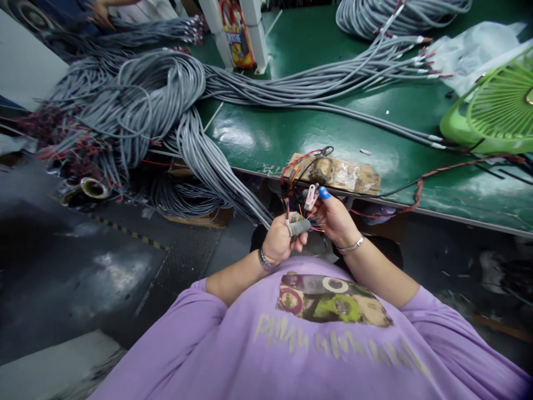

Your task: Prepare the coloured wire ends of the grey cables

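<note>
My left hand (pixel 280 239) is closed around a short, thick grey cable end (pixel 298 227), with thin coloured wires (pixel 317 224) fanning out on its right side. Just right of these wires, my right hand (pixel 336 221) is closed in a pinch; a blue cover (pixel 324 193) sits on its thumb tip. What lies between its fingertips is hidden. A pale pink clip (pixel 310 198) stands right by that thumb, at the bench edge. Behind it lies a worn wooden board (pixel 353 176) with a brownish lump and red and black leads on it.
Grey cable bundles (pixel 162 83) cover the green bench (pixel 258 136) at left and hang over its edge. A green fan (pixel 495 111) and a clear plastic bag (pixel 470 53) are at right. Beyond the bundles, another person's hand (pixel 101 14) shows at top left.
</note>
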The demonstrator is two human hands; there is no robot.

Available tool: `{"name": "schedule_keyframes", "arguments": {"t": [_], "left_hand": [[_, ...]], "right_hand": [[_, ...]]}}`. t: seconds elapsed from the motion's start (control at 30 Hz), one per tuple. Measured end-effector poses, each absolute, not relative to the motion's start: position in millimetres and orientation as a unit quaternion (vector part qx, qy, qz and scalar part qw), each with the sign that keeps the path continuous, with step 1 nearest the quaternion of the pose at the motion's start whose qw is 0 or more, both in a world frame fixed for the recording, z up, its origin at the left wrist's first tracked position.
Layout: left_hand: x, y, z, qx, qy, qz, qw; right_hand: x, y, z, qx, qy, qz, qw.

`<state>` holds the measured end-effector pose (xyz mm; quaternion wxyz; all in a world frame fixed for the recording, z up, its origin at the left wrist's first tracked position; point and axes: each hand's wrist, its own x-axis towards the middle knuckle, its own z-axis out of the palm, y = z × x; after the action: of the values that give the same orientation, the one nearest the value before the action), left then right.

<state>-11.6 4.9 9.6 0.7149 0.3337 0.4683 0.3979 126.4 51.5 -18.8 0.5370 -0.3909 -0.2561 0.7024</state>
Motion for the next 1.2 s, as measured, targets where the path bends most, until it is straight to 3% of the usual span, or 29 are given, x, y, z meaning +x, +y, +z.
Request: {"name": "schedule_keyframes", "arguments": {"t": [0.13,0.33,1.2], "left_hand": [[-10.7,7.0,8.7,0.332,0.468,0.396,0.717],[-9.3,7.3,7.5,0.334,0.466,0.390,0.720],[-9.6,4.7,2.9,0.333,0.470,0.399,0.714]], "right_hand": [[121.6,50.7,-21.5,-0.442,-0.303,0.592,0.602],[115.0,56.0,-11.8,-0.399,-0.189,0.748,0.495],[116.9,52.6,-16.9,-0.352,-0.172,0.775,0.496]]}}
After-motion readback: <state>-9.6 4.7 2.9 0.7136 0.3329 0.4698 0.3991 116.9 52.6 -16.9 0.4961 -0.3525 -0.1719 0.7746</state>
